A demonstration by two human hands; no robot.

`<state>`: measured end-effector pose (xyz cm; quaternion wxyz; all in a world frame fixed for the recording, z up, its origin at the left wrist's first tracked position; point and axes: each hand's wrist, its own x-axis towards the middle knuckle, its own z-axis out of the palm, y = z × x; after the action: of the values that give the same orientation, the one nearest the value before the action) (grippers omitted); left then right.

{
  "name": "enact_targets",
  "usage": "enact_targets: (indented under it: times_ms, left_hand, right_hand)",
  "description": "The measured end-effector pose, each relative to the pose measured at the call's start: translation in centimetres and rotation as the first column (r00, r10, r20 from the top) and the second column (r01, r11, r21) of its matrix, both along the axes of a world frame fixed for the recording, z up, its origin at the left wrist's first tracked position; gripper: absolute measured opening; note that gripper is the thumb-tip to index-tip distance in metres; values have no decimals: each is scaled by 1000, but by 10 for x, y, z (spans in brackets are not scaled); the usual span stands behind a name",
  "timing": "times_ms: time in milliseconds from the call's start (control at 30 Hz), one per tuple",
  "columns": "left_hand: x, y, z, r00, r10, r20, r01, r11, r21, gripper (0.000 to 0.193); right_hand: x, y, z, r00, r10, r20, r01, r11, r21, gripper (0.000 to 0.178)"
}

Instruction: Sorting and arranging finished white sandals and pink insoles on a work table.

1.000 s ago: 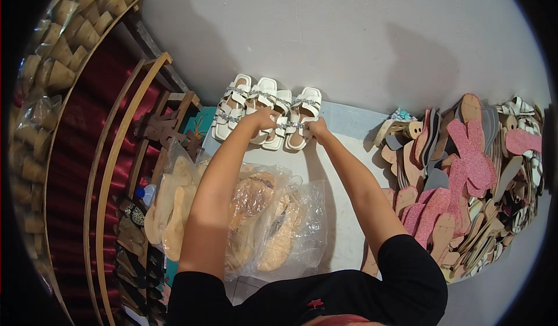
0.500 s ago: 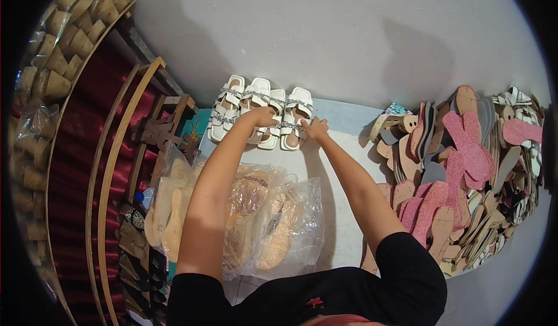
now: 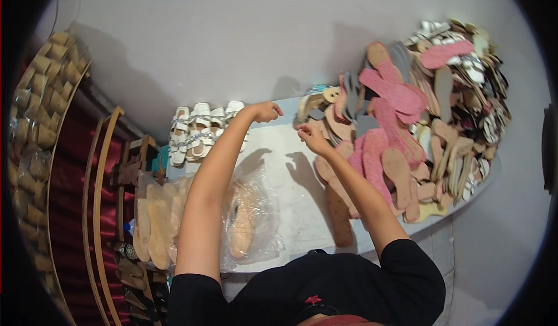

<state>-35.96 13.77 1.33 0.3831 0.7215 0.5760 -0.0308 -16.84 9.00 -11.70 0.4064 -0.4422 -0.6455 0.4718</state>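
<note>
Several white slide sandals (image 3: 200, 115) with silvery trim across their straps stand in a row against the wall at the left. My left hand (image 3: 266, 112) hovers just right of the row, its fingers loosely stretched and holding nothing; its forearm hides part of the last sandal. Across a small gap, my right hand (image 3: 313, 138) is raised over the table (image 3: 290, 189), also with nothing in it, its fingers apart and partly bent. Nearest to it is the left side of a heap of loose soles (image 3: 396, 177), pink, tan and grey.
Clear plastic bags (image 3: 256, 224) with tan soles lie at the table's near left. White straps and sandals (image 3: 474, 67) sit in the heap's far right. Beyond the left edge stand wooden rails (image 3: 104, 192), a dark red curtain (image 3: 72, 180) and a shelf of wooden shoe lasts (image 3: 43, 99).
Both hands have let go of the white sandals and moved right, away from the row. The view has turned right, so more of the sole heap shows.
</note>
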Motion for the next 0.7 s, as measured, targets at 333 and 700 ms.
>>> enact_targets:
  times_ms: [333, 700]
  left_hand:
    - [206, -42, 48, 836, -362, 412, 426, 902, -74, 31]
    - [468, -136, 53, 502, -278, 819, 573, 817, -74, 31]
  right_hand:
    - [184, -82, 74, 880, -403, -251, 429, 901, 57, 17]
    - [396, -178, 33, 664, -655, -362, 665, 738, -115, 15]
